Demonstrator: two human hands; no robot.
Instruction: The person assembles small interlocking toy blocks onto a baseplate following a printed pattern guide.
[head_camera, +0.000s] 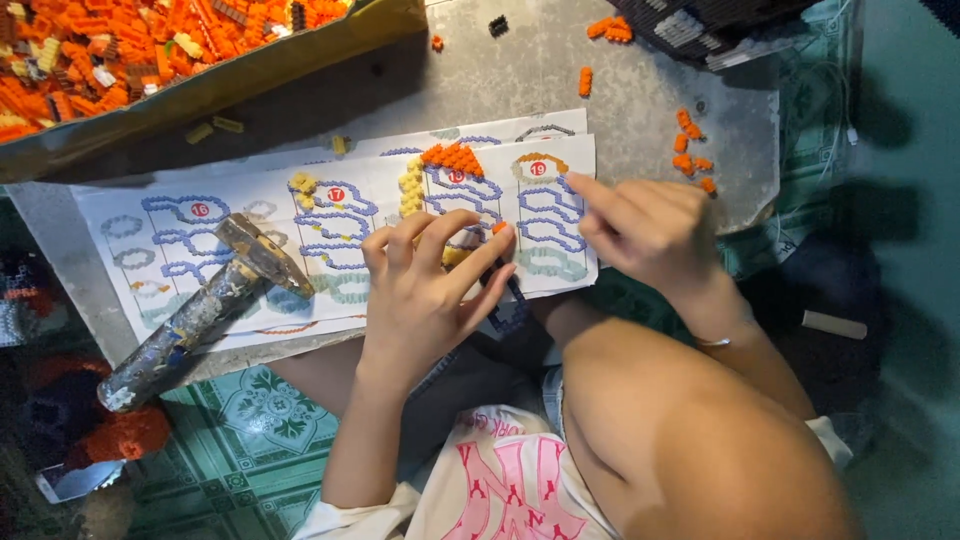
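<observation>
Hammer (205, 305), cardboard box (300, 60) of bricks

Left hand (425, 290) covers near part of printed paper instruction sheet (200, 215); drawings under palm hidden. Small orange piece (499, 228) at fingertips mostly concealed, shape unclear; yellowish bit (455, 256) beneath fingers barely shows. Right hand (645, 230) blurred, fingertip contact with sheet uncertain. Cardboard box of orange bricks (250, 75) cut by far and left edges. Dark brick model (700, 30) far right cut by top edge. Paint-spattered hammer (215, 300): handle end lost in shadow.
</observation>
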